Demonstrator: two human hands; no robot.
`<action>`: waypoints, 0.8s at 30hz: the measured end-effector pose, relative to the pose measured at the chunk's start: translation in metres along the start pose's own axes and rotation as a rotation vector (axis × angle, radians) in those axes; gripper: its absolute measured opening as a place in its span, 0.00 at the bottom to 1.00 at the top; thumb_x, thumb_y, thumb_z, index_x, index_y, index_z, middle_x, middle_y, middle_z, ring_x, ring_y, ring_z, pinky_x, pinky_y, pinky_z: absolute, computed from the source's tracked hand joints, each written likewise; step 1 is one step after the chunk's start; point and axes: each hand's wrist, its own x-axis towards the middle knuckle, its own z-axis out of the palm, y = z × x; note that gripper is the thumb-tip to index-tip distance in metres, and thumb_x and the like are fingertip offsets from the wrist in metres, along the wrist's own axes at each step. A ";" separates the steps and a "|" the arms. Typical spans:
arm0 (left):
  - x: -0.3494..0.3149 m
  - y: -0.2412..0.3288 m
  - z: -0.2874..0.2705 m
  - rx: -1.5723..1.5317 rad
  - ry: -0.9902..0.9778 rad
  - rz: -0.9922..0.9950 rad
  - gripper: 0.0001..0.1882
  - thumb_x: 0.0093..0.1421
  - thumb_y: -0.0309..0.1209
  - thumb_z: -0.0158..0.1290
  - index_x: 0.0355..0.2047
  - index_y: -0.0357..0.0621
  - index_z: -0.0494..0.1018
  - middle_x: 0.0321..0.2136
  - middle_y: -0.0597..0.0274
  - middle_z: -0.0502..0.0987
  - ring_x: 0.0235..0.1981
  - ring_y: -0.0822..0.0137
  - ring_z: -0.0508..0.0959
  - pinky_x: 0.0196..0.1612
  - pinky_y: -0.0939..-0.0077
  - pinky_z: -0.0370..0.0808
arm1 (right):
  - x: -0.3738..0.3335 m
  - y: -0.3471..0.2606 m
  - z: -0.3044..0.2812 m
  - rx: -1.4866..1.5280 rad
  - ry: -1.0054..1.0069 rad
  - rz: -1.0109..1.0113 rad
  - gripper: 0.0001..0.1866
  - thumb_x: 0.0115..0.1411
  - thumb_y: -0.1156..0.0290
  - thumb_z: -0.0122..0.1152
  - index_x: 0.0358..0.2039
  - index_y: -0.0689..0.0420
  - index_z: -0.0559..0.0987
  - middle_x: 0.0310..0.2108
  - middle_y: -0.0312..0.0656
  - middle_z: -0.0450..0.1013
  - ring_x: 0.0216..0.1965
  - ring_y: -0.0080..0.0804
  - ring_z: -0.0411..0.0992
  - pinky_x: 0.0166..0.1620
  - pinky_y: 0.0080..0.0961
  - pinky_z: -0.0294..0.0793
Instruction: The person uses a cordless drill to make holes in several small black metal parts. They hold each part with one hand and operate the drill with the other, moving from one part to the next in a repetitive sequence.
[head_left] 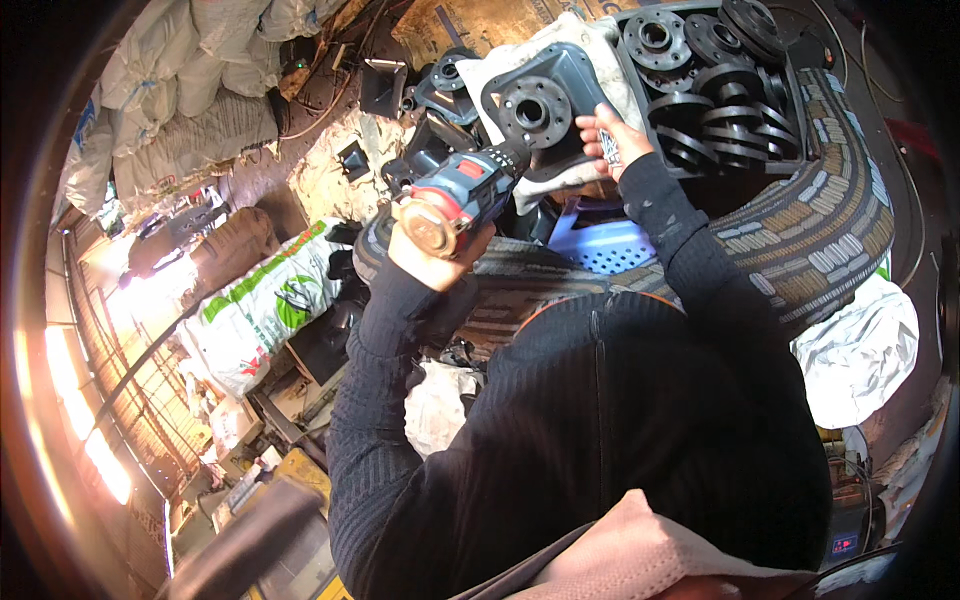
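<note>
My left hand (440, 262) is closed around a blue and red cordless drill (462, 192). The drill's chuck points up and right, close to a dark round metal flange (535, 112). That flange sits in a dark, square-cornered housing (578, 66), which lies on a white cloth or sack (484, 75). To the right of the flange, my right hand (628, 138) is closed on several small silvery screws (609, 150). Its fingertips reach the housing's right edge; whether they touch it I cannot tell. The drill's tip is hard to make out against the flange.
A crate (797, 130) full of dark round flanged parts (735, 85) stands at the far right. Striped upholstery (830, 225) curves around my front, with a perforated purple plastic piece (600, 245) beside it. More dark housings (445, 95) lie left of the cloth. White sacks (260, 310) line the left.
</note>
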 end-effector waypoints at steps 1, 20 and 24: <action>-0.008 0.006 -0.002 -0.105 -0.017 -0.011 0.22 0.48 0.38 0.60 0.42 0.43 0.71 0.37 0.57 0.77 0.40 0.59 0.76 0.46 0.67 0.72 | -0.009 -0.004 -0.001 0.127 -0.110 0.004 0.24 0.61 0.50 0.47 0.43 0.60 0.75 0.34 0.38 0.73 0.31 0.23 0.72 0.25 0.19 0.72; -0.049 0.041 0.016 -0.273 0.059 0.040 0.19 0.47 0.33 0.61 0.39 0.41 0.72 0.33 0.58 0.77 0.35 0.62 0.78 0.38 0.70 0.74 | -0.055 -0.001 0.020 0.219 -0.545 0.120 0.24 0.64 0.57 0.42 0.47 0.67 0.70 0.31 0.41 0.72 0.32 0.29 0.75 0.36 0.31 0.80; -0.053 0.034 0.007 -0.240 0.072 0.126 0.16 0.50 0.32 0.59 0.38 0.41 0.72 0.30 0.59 0.77 0.29 0.64 0.78 0.33 0.72 0.74 | -0.059 -0.006 0.024 0.209 -0.504 0.141 0.22 0.63 0.59 0.45 0.47 0.66 0.71 0.35 0.42 0.73 0.34 0.29 0.74 0.36 0.28 0.80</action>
